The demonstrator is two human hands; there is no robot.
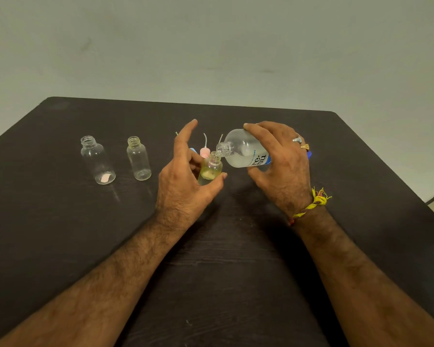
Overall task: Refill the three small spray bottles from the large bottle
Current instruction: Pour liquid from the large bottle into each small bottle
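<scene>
Our left hand (186,179) pinches the small clear spray bottle (209,169) between thumb and middle fingers, index finger sticking up free; our right hand (281,161) wraps curled fingers around the large bottle (243,151), tipped so its threaded neck sits over the small bottle's mouth. Two more open clear plastic bottles (98,160) (138,159) stand upright to the left on the dark wood-grain table (60,234). Spray caps with thin tubes (204,150) lie behind our hands.

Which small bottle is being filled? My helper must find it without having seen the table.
On the dark table, look between the two hands. The small bottle stands below the tilted large bottle, pinched by the left hand. Unlike the two to its left, it holds liquid.
</scene>
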